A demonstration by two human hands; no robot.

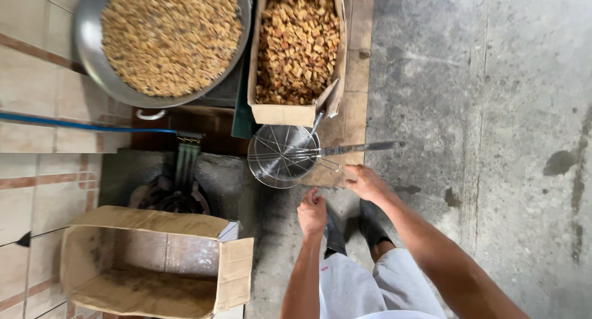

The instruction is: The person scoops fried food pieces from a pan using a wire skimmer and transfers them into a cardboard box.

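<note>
**Me:** Neither grip holds anything just now. My right hand (365, 182) lies with loose fingers at the edge of the wooden board (354, 78), just below the long metal handle of the wire skimmer (283, 155). My left hand (312, 213) is half curled, thumb against the fingers, and apart from the skimmer's basket.

**Helper:** Where does everything sit, biggest first?

**Me:** Big metal pan (92, 54) of small golden fried pieces at the top left. Below it, the open cardboard box (234, 276) on the floor, with nothing in it but dark stains. Then the narrower cardboard box (280, 112) full of darker fried chunks, standing on the board. The skimmer lies just under that box, with its handle pointing right.

**Helper:** How would you take the skimmer well?

**Me:** I'd judge the right hand should close round the handle near its middle, keeping the basket level. The left could steady the rim.

**Helper:** And your arms?

**Me:** Both reach forward and down from my waist, with the right stretched further out and the left bent closer in.
</note>
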